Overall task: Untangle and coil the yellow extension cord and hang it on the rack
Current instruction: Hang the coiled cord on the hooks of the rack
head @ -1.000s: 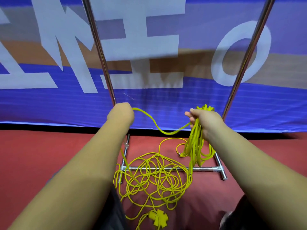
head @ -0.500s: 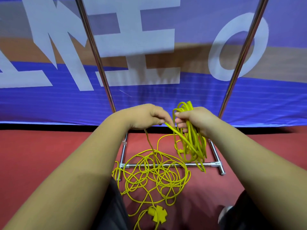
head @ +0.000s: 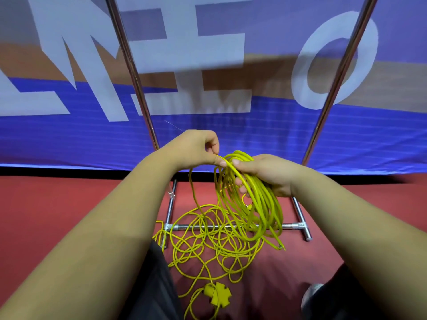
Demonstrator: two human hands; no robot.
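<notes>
left hand [head: 196, 151] fingers pinch yellow extension cord [head: 269, 210]; right hand [head: 272, 174] fingers clamp its coiled part; banner [head: 69, 139]: O legible

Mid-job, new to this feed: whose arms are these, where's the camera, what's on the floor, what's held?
No machine here: these are a person's two bare arms, seen from one camera worn on the head, looking forward and down. The right hand grips a bundle of coiled loops of the yellow extension cord. The left hand pinches a strand at the top of that bundle. The loose tangle lies on the red floor, across the rack's base bar, with a cross-shaped socket block nearest the person. The rack's shiny uprights stand before a blue banner.
</notes>
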